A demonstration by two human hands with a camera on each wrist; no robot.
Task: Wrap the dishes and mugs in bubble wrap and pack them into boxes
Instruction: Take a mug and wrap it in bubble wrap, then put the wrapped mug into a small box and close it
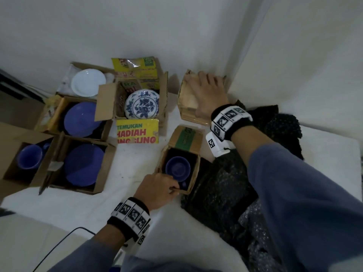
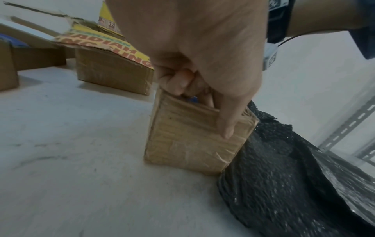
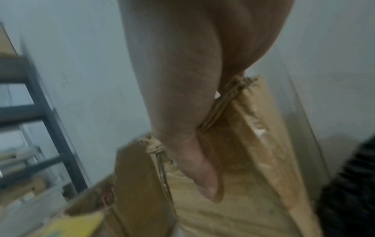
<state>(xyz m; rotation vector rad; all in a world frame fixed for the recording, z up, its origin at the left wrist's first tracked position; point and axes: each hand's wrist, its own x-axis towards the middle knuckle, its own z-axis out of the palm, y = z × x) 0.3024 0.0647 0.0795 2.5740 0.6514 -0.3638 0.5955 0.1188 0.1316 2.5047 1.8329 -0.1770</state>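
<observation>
The near rim of a small box (image 1: 193, 167) holding a blue mug (image 1: 177, 168) is pinched by the curled fingers of the left hand (image 1: 157, 188), black bubble wrap (image 1: 220, 193) lies beside it, and farther off a flattened carton (image 1: 186, 99) is pressed by the spread fingers of the right hand (image 1: 211, 95).

- White floor (image 1: 137, 160) (image 2: 71, 144), scuffed with faint grey marks, under everything.
- White walls (image 1: 137, 32) meet in a corner at upper right.
- Thin black cable (image 1: 59, 244) curves over the floor at lower left.
- Dark metal shelving frame (image 3: 46, 112) against the wall, blurred; contents unreadable.
- Slotted grey metal upright (image 2: 349, 123), leaning across the far right.
</observation>
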